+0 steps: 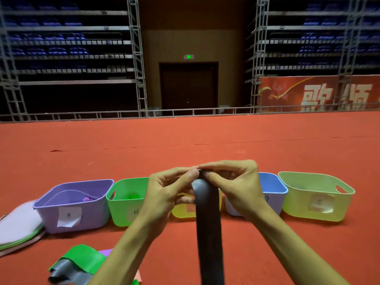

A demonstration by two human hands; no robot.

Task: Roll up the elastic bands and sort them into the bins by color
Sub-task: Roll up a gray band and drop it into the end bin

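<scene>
Centrally, two bare hands raised together above a red carpeted floor. Left hand and right hand both pinching the top end of a dark grey elastic band, fingertips and thumbs curled round what appears to be the small start of a roll. Below the hands, the rest of the band hanging straight down as a flat strip and running off the bottom edge.

Behind the hands, a row of bins standing on the floor, left to right:
- a purple bin
- a green bin
- a yellow bin, mostly hidden by the hands and the band
- a blue bin, partly hidden by the right hand
- a pale yellow-green bin at the far right

Paper labels on the bin fronts, writing too blurred to read. Inside the purple bin, a small purple roll. Inside the green bin, possibly a green roll, though blurred.

Just left of the purple bin, a stack of flat lids lying on the floor. At lower left, beside the left forearm, a loose heap of unrolled bands: a green band on top, a grey band beneath it, and slivers of purple and pink at the heap's right edge.
</scene>
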